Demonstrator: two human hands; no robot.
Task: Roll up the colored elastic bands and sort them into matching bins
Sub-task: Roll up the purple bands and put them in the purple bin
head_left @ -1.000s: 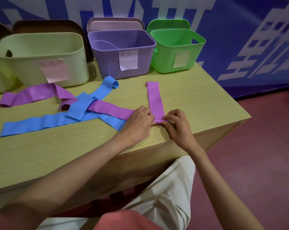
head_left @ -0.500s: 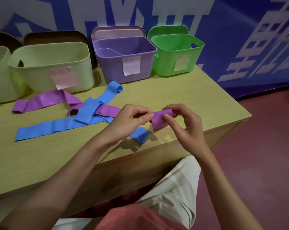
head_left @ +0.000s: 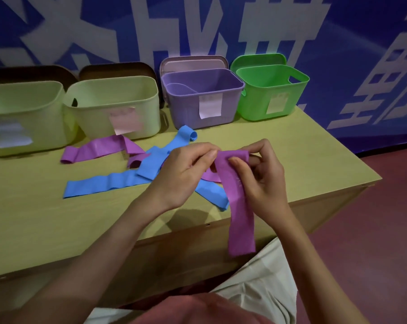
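A purple elastic band [head_left: 238, 202] hangs in the air over the table's front edge, its lower end dangling below the tabletop. My left hand [head_left: 186, 174] pinches its top left corner. My right hand [head_left: 262, 174] pinches the top right, thumb on the front of the band. On the table lie blue bands [head_left: 109, 183], one with a curled end [head_left: 190, 135], and other purple bands [head_left: 97, 148]. At the back stand a purple bin [head_left: 202, 99], a green bin [head_left: 272, 94] and two pale yellow-green bins [head_left: 111, 106].
The wooden table [head_left: 57, 230] ends at the right near a red floor [head_left: 373, 230]. Lids lean behind the bins against a blue wall banner. Each bin carries a paper label. My knee in light trousers [head_left: 263, 284] is under the front edge.
Both hands lifted the purple band off the table. What looked like a short rolled piece half a second ago now hangs open at full length from my fingers.
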